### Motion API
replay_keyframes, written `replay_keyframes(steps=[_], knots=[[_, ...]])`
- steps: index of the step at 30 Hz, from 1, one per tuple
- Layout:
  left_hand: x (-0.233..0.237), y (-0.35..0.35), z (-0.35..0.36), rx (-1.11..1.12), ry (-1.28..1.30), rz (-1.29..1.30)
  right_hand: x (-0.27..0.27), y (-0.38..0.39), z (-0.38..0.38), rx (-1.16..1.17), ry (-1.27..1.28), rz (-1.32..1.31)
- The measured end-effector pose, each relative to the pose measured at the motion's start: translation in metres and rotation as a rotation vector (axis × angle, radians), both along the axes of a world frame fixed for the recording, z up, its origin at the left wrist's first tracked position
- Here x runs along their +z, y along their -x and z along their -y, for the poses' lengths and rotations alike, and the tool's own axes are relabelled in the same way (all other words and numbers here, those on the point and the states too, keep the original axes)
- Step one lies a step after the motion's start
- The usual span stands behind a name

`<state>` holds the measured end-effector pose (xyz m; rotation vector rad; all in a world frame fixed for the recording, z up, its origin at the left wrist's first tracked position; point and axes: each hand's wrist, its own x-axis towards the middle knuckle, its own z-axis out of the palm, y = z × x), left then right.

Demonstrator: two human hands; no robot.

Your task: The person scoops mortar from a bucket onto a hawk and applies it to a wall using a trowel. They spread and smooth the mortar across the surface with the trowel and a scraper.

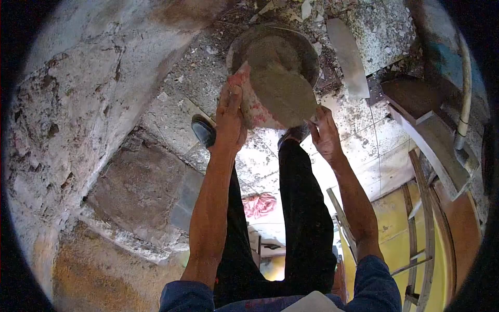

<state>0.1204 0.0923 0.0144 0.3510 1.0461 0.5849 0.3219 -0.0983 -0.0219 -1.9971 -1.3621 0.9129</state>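
A flat slab (254, 106) with red and whitish patches is held out in front of me, tilted. Grey wet mortar (285, 96) covers much of its upper face. My left hand (230, 114) is closed on the slab's left edge, thumb on top. At the opposite edge my right hand (326, 134) pinches the right corner with thumb and fingers. Just beyond, a round basin (234, 54) with more mortar inside stands on the floor, partly covered by the slab in this view.
A long flat metal blade or strip (347, 57) lies right of the basin on the debris-strewn floor. At left is a rough plastered wall (67, 119) above a brown ledge (138, 187). A wooden ladder (423, 234) and a pale board (431, 140) stand at right. A pink cloth (259, 205) lies behind my legs.
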Motion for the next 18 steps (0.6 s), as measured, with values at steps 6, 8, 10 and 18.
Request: replay_keyframes(steps=[6, 8, 10, 18], knots=[[0.015, 0.013, 0.001, -0.072, -0.078, -0.125, -0.026, 0.005, 0.004, -0.021, -0.079, -0.051], [0.02, 0.012, -0.001, -0.011, -0.035, -0.032, -0.036, 0.004, 0.009, -0.006, -0.086, -0.043], [0.019, 0.015, 0.003, -0.002, -0.034, -0.079, -0.042, 0.005, 0.015, -0.056, -0.147, -0.084], [0.011, 0.042, -0.008, -0.042, -0.13, -0.185, -0.042, -0.007, 0.031, -0.167, -0.001, -0.034]])
